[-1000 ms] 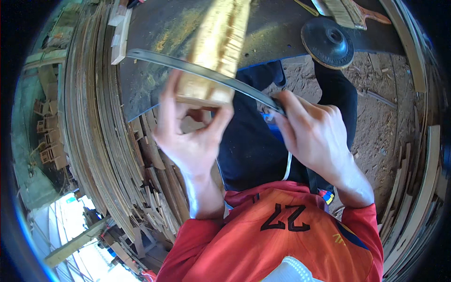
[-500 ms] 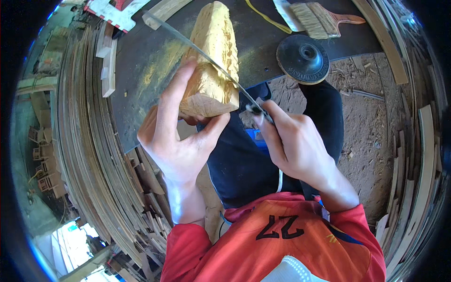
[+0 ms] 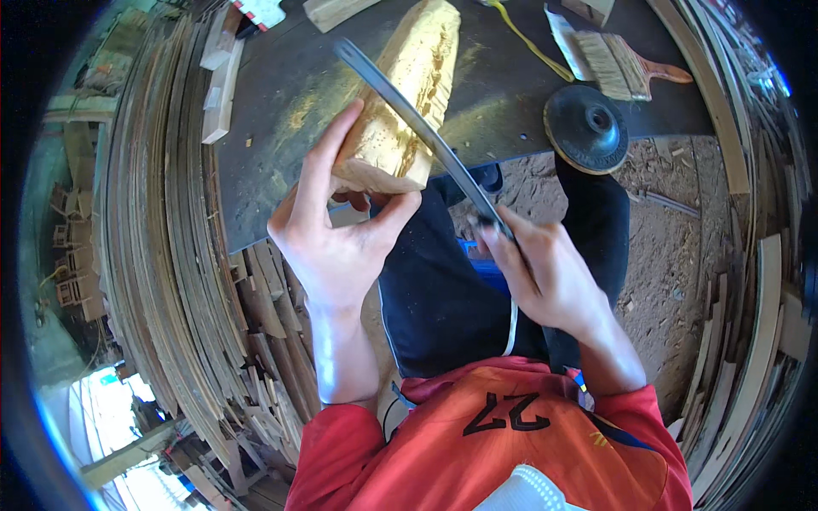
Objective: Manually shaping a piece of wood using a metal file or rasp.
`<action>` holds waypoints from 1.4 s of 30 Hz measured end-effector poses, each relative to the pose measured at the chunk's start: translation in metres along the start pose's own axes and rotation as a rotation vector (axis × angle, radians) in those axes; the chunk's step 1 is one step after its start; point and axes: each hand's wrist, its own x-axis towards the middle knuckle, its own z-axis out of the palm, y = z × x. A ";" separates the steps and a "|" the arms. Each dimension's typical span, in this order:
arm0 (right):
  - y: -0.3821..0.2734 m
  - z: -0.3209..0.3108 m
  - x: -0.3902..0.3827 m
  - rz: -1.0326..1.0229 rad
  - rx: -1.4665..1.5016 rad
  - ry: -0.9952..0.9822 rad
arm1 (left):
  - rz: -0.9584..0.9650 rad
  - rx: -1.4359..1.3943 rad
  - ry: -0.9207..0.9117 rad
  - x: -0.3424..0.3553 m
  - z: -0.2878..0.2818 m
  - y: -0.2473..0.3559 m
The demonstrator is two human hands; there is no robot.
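Note:
A pale yellow block of wood point(image 3: 383, 140) with a rough, notched right side lies over the dark tabletop point(image 3: 281, 170). My left hand point(image 3: 328, 247) grips its near end, the index finger stretched along the left side and the thumb under the cut end. In my right hand point(image 3: 552, 277) is a long, flat metal file point(image 3: 463, 179), whose teeth I cannot make out. It slants across the block from lower right to upper left, its rounded tip past the wood's left side. The fingers of my right hand are blurred and partly hidden around the file's near end.
A round black disc pad point(image 3: 588, 129) lies at the table's near right edge. Beyond it are a wide paintbrush point(image 3: 620, 68) and a yellow strap point(image 3: 537, 43). Stacked boards point(image 3: 153, 221) stand at left, more planks point(image 3: 758, 315) at right. Yellow dust marks the tabletop.
The view has shifted, moving the table things down and rightward in it. The file has turned, showing its flat face more broadly, and its tip has moved closer to the block. Both grips stay.

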 end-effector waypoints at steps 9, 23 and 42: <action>0.002 0.010 0.006 -0.042 -0.116 0.062 | 0.051 0.033 0.098 -0.018 0.009 -0.006; 0.020 0.012 -0.010 -0.098 -0.470 -0.006 | -0.080 0.006 0.035 -0.038 0.004 -0.021; 0.033 0.014 -0.008 -0.133 -0.556 0.078 | -0.130 0.002 0.098 -0.065 0.027 -0.021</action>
